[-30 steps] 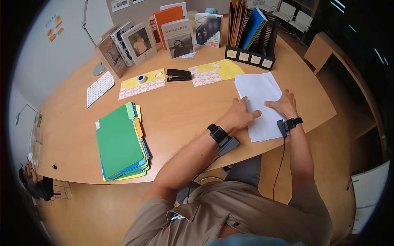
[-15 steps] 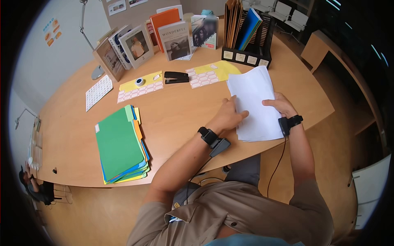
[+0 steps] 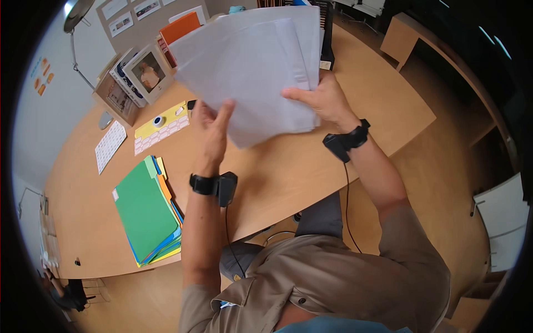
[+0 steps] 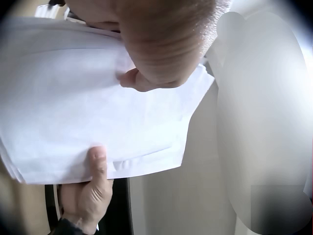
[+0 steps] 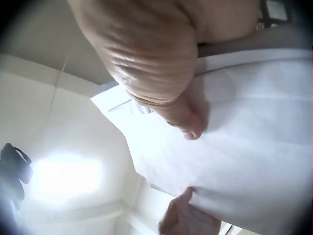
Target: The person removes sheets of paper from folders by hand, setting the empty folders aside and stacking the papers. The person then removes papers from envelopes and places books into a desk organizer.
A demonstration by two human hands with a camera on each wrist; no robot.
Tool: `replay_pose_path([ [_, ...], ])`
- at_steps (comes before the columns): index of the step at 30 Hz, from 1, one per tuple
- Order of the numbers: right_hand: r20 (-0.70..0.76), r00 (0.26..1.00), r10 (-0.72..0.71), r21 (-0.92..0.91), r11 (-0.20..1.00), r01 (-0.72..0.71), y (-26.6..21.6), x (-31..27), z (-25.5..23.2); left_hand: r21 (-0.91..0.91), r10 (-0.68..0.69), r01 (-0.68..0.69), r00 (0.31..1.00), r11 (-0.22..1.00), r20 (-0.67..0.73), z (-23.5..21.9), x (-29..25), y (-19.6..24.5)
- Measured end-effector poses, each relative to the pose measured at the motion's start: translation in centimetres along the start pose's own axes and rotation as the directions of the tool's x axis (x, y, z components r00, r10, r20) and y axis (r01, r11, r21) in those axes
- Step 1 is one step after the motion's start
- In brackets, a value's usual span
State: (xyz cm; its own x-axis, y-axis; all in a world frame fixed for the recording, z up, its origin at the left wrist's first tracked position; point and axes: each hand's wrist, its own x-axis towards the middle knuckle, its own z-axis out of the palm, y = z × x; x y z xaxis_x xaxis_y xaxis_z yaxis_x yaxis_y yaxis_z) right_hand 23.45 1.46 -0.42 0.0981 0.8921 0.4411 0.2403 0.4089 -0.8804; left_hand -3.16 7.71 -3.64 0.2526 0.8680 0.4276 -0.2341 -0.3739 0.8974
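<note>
A loose stack of white paper sheets (image 3: 244, 72) is held up above the desk, its sheets slightly fanned at the edges. My left hand (image 3: 212, 130) grips the stack's left side, thumb on the near face and fingers behind. On the right side my right hand (image 3: 328, 101) pinches it the same way, its thumb lying across the front sheet. In the left wrist view, the right hand (image 4: 90, 196) shows at the far edge of the paper. The fingers behind the sheets are mostly hidden.
Colored file folders (image 3: 147, 213) lie piled on the desk's left. Behind are a yellow label sheet (image 3: 161, 129) bearing a small white roll (image 3: 159, 121), a sticker sheet (image 3: 111, 145), upright books (image 3: 149, 75) and a lamp (image 3: 76, 14). The paper mostly hides a black organizer (image 3: 327, 58).
Both hands have lifted the paper stack off the desk and brought it up and leftward, tilted toward the head camera. It now covers several books and much of the organizer.
</note>
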Motion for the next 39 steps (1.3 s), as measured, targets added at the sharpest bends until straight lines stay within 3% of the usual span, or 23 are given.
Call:
replay_pose_path([
  [2, 0.005, 0.999, -0.042, 0.024, 0.999, 0.042, 1.1, 0.4, 1.2, -0.035, 0.040, -0.041, 0.999, 0.999, -0.006, -1.0, -0.4, 1.6],
  [5, 0.012, 0.998, -0.067, 0.033, 0.997, 0.067, 2.3, 0.3, 2.6, 0.078, 0.007, -0.006, 1.000, 0.997, -0.020, -2.4, -1.2, -0.2],
  [7, 0.004, 0.992, -0.127, 0.151, 0.981, 0.125, 3.0, 0.3, 3.3, 0.060, 0.081, -0.081, 0.997, 0.995, -0.003, -2.6, -1.1, -1.2],
  [11, 0.002, 1.000, -0.008, 0.137, 0.991, 0.008, 2.7, 0.3, 3.5, 0.107, 0.106, -0.109, 0.994, 0.988, 0.028, -2.3, -0.9, -1.5],
  [13, -0.049, 0.998, -0.045, 0.176, 0.983, 0.053, 2.3, 0.8, 3.8, 0.039, 0.181, -0.180, 0.983, 0.983, -0.036, -1.5, -0.8, -1.0],
  [16, 0.001, 0.992, -0.125, 0.118, 0.985, 0.124, 1.3, 0.8, 4.2, 0.128, 0.197, -0.200, 0.980, 0.971, 0.040, -0.8, -1.4, 0.6],
  [19, 0.024, 0.999, -0.027, 0.105, 0.994, 0.025, 2.1, 1.1, 3.6, 0.046, 0.087, -0.089, 0.995, 0.995, 0.048, -2.5, -0.8, -0.7],
  [23, 0.016, 1.000, 0.010, 0.101, 0.995, -0.012, 3.9, 0.7, 3.8, -0.002, 0.069, -0.069, 0.997, 0.998, 0.042, -2.6, -1.1, -0.6],
  [25, -0.024, 0.999, -0.027, 0.104, 0.994, 0.029, 4.3, 0.1, 4.8, 0.171, 0.148, -0.144, 0.989, 0.975, -0.011, -2.0, -1.6, -0.6],
  [26, -0.025, 0.999, -0.028, 0.104, 0.994, 0.031, 4.1, 0.2, 4.9, 0.171, 0.150, -0.146, 0.989, 0.974, -0.011, -1.2, -1.5, 0.5],
  [28, 0.015, 1.000, -0.006, 0.067, 0.998, 0.005, 3.4, 0.2, 4.9, 0.275, 0.432, -0.380, 0.887, 0.883, -0.161, 0.1, -1.2, 3.4],
  [30, 0.000, 1.000, -0.003, 0.102, 0.995, 0.003, 3.3, 0.2, 5.0, 0.361, 0.479, -0.400, 0.862, 0.843, -0.163, -0.2, -0.4, 4.5],
  [31, -0.013, 1.000, -0.004, 0.136, 0.991, 0.006, 3.2, 0.2, 5.1, 0.446, 0.528, -0.416, 0.833, 0.793, -0.162, -0.7, 0.1, 5.2],
  [32, -0.011, 1.000, -0.007, 0.137, 0.991, 0.008, 3.2, 0.2, 5.3, 0.700, 0.597, -0.425, 0.802, 0.575, -0.003, -1.2, 0.5, 6.5],
  [34, 0.028, 0.989, -0.145, 0.143, 0.980, 0.140, 3.0, 0.1, 5.6, 0.733, 0.553, -0.411, 0.831, 0.542, 0.058, -0.6, 0.3, 7.4],
  [35, 0.029, 0.989, -0.148, 0.145, 0.979, 0.142, 3.0, 0.1, 5.6, 0.762, 0.498, -0.400, 0.859, 0.509, 0.118, -0.3, 0.3, 7.6],
  [36, -0.011, 0.990, -0.143, 0.093, 0.985, 0.143, 3.3, 0.1, 5.7, 0.773, 0.590, -0.409, 0.806, 0.486, 0.056, -0.2, 0.4, 7.3],
  [37, -0.053, 0.989, -0.139, 0.040, 0.989, 0.141, 3.5, 0.0, 5.7, 0.773, 0.592, -0.411, 0.804, 0.483, 0.058, -0.5, 0.6, 7.2],
  [39, -0.053, 0.993, -0.103, 0.088, 0.990, 0.107, 4.0, -0.1, 5.8, 0.749, 0.490, -0.347, 0.871, 0.565, 0.034, -1.2, 0.8, 7.2],
])
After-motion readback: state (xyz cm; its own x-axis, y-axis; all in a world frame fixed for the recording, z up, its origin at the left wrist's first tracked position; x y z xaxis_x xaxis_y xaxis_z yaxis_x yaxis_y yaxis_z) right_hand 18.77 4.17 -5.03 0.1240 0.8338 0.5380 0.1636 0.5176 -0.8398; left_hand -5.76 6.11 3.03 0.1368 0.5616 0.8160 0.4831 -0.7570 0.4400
